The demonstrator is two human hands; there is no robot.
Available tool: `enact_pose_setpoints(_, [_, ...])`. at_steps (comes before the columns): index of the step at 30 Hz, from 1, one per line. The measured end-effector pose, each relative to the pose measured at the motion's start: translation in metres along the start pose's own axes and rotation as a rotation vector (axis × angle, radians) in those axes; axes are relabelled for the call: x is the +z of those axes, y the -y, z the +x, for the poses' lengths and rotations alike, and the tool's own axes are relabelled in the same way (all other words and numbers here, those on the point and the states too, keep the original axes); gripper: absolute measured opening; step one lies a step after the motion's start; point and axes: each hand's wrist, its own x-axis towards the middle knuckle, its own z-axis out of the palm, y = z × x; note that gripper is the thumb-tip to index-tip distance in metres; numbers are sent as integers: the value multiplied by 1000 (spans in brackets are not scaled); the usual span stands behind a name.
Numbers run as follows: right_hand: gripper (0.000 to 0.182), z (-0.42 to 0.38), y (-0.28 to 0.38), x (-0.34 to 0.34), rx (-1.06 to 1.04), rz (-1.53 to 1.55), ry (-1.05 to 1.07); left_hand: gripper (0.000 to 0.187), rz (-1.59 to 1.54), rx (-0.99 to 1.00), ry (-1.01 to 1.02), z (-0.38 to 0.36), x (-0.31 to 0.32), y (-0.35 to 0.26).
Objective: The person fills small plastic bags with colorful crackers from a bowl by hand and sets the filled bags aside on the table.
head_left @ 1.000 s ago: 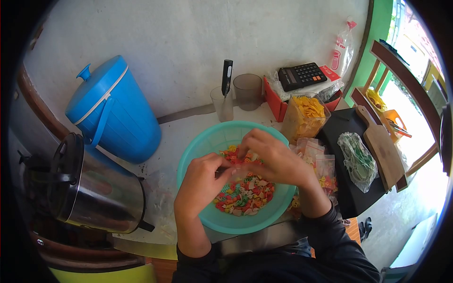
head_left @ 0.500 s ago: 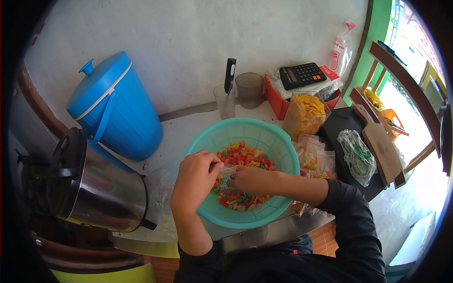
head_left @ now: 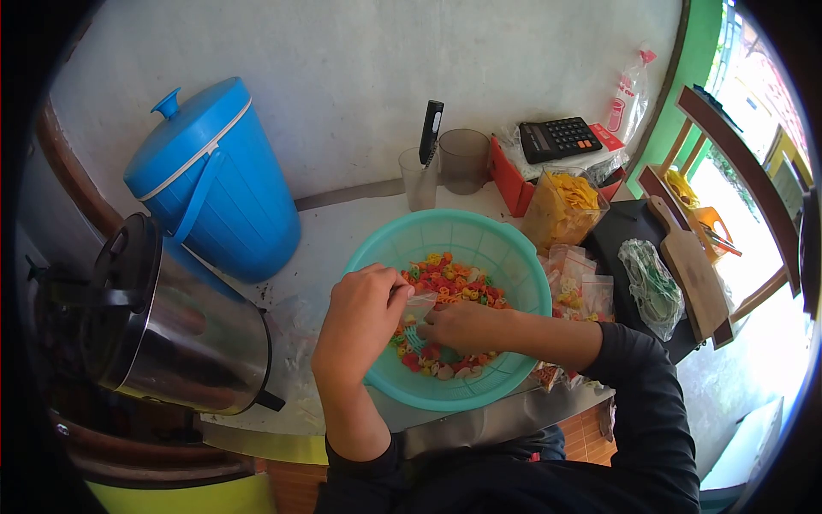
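A round turquoise basket (head_left: pixel 518 257) holds many small red, orange, yellow and green snack pieces (head_left: pixel 437 272). My left hand (head_left: pixel 364 313) is over the basket's left side, fingers pinched on the edge of a small clear plastic bag (head_left: pixel 419 301). Inside the basket, my right hand (head_left: pixel 467 327) has its fingers curled low over the snacks, beside the bag. A light turquoise slotted piece (head_left: pixel 414 337) shows just under its fingertips; whether the fingers grip it is hard to make out.
Filled small bags (head_left: pixel 586 287) lie right of the basket. Behind them are a tub of yellow chips (head_left: pixel 565 210) and a calculator (head_left: pixel 561 139) on a red box. A blue cooler (head_left: pixel 218 188) and steel pot (head_left: pixel 210 334) stand left; a wooden board (head_left: pixel 692 265) lies right.
The whole view has shifted slightly. My right hand remains low in the basket with small finger movement, and my left hand still pinches the bag.
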Motion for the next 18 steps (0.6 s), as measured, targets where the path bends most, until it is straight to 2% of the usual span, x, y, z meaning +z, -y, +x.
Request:
enact_pose_setpoints(1, [22, -1, 1, 3, -54, 12, -69, 12, 1, -1, -1, 0, 0, 0])
enact_pose_setpoints(4, [21, 0, 4, 7, -130, 48, -60, 12, -15, 5, -15, 0, -1, 0])
enact_pose_setpoints(7, [21, 3, 3, -8, -2, 66, 169, 12, -29, 3, -18, -1, -2, -1])
enact_pose_setpoints(10, [18, -2, -2, -34, 24, 104, 104, 12, -55, -7, -14, -2, -3, 0])
enact_pose_setpoints(13, [17, -15, 4, -69, 135, 275, -33, 12, -54, -4, -8, -2, -4, 0])
enact_pose_setpoints(16, [26, -32, 10, -106, 162, 434, -92, 12, -36, -2, 16, -2, -3, 1])
enact_pose_setpoints(18, [22, -42, 16, -112, 195, 478, -263, 12, -57, 8, 43, -1, -2, 1])
